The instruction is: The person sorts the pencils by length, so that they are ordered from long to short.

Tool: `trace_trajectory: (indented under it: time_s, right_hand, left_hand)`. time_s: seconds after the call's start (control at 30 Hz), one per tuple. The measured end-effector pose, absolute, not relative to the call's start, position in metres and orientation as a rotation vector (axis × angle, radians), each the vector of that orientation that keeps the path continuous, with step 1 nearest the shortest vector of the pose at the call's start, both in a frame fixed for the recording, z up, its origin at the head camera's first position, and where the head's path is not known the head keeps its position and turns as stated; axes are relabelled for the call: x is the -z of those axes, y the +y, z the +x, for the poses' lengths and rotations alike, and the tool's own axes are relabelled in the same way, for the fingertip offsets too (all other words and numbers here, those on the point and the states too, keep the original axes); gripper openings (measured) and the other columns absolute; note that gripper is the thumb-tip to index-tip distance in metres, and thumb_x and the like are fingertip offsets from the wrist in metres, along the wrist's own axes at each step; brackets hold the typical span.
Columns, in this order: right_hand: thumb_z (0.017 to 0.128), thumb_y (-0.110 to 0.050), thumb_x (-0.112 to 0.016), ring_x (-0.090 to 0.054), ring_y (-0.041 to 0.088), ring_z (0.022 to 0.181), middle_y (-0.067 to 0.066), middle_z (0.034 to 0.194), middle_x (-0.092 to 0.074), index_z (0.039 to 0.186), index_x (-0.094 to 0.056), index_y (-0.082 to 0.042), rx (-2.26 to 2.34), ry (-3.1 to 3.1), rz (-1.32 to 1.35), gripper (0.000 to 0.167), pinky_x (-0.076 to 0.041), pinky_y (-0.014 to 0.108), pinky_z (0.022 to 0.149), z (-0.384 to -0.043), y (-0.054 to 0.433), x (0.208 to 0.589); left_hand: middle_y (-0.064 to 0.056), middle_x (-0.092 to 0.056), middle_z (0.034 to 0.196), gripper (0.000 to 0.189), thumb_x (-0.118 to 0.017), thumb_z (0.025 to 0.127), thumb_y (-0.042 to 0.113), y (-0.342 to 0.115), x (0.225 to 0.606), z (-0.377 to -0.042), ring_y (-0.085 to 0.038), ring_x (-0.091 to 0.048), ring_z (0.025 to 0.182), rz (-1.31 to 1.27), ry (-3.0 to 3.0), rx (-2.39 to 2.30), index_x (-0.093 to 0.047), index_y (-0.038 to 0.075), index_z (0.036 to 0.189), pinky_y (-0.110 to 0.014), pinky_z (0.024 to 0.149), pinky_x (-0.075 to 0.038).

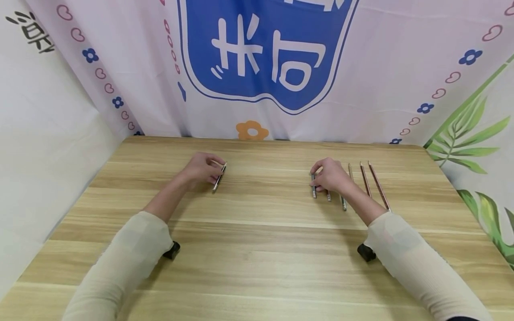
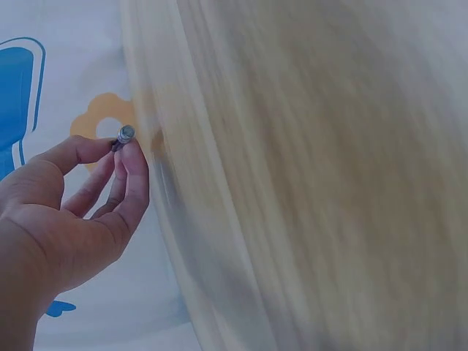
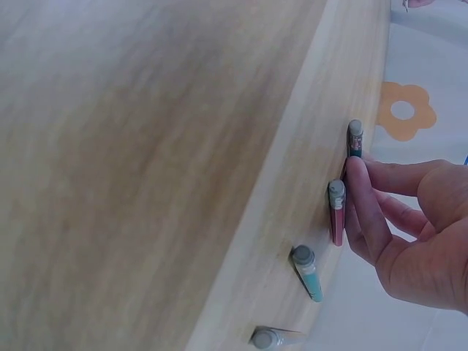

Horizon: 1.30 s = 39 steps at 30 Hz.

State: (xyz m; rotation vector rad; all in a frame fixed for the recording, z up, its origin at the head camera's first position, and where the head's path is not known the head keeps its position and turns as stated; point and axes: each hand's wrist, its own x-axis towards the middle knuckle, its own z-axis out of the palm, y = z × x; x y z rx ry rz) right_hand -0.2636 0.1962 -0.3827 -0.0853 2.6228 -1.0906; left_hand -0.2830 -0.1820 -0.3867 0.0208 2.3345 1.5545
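Note:
On the left of the head view, my left hand pinches a dark pencil between thumb and fingers. Its metal-banded eraser end points at the camera in the left wrist view. My right hand is at the left end of a row of pencils, thumb and fingertips around a dark pencil that lies on the table. Beside those fingers is a red pencil, then a teal pencil. The right hand and forearm partly cover the row in the head view.
Two reddish pencils lie at the right of the row, near the right forearm. The wooden table ends at a printed curtain behind. A black wrist device sits under the left sleeve, another under the right.

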Motion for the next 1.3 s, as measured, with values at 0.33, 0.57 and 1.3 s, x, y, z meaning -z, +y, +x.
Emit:
trace_trajectory:
  time_s: [0.33, 0.57, 1.3]
  right_hand:
    - [0.091, 0.006, -0.074, -0.068, 0.012, 0.059, 0.018, 0.085, -0.073, 0.120, -0.065, 0.009, 1.094, 2.612, -0.075, 0.031, -0.062, 0.024, 0.058, -0.263, 0.197, 0.384]
    - [0.091, 0.006, -0.074, -0.068, 0.011, 0.059, 0.017, 0.088, -0.073, 0.120, -0.065, 0.010, 1.099, 2.612, -0.082, 0.031, -0.062, 0.024, 0.058, -0.263, 0.197, 0.383]
    - [0.091, 0.006, -0.074, -0.068, 0.011, 0.059, 0.016, 0.085, -0.071, 0.121, -0.064, 0.010, 1.100, 2.613, -0.082, 0.031, -0.062, 0.023, 0.058, -0.263, 0.197, 0.383]
  left_hand:
    - [-0.015, -0.065, 0.102, 0.038, -0.062, 0.096, -0.009, -0.166, 0.392, -0.287, -0.012, -0.064, 0.071, 0.010, 2.247, -1.597, -0.056, -0.014, 0.134, -0.022, 0.064, -0.062]
    - [-0.017, -0.065, 0.107, 0.038, -0.061, 0.097, -0.008, -0.155, 0.393, -0.288, -0.014, -0.065, 0.074, 0.007, 2.215, -1.602, -0.056, -0.012, 0.135, -0.023, 0.066, -0.062]
    - [-0.015, -0.065, 0.106, 0.039, -0.062, 0.097, -0.010, -0.122, 0.391, -0.288, -0.017, -0.067, 0.079, -0.013, 2.090, -1.700, -0.057, -0.007, 0.135, -0.027, 0.071, -0.064]
